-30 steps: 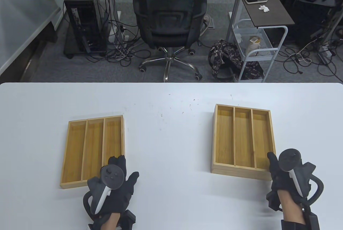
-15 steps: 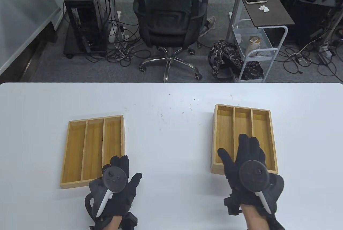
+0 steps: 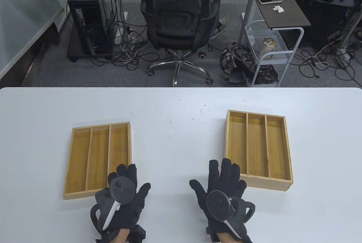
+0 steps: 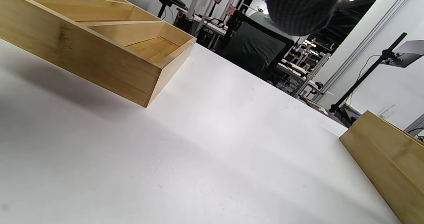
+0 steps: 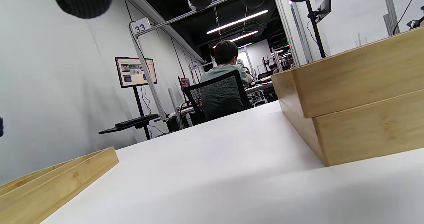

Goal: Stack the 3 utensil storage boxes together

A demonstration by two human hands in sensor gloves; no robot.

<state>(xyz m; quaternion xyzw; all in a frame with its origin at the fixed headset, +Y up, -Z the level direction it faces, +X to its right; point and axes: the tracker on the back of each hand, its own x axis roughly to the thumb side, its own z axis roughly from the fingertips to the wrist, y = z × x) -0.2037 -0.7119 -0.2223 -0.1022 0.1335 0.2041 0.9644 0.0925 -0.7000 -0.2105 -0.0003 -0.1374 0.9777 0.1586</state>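
Black gloves sit nearest, both flat and spread with nothing in them: the left hand (image 3: 121,197) at about seven o'clock on the white table (image 3: 175,141), its fingertips over the near right corner of the single bamboo box (image 3: 97,159), and the right hand (image 3: 222,195) at about five o'clock, fingers just beside the near left corner of the two-box stack (image 3: 258,148). Farther out, the right wrist view shows that stack as one box seated squarely on another, so two of three are joined. The lone box at nine o'clock lies well apart from the stack at three o'clock, and probably goes on top next.
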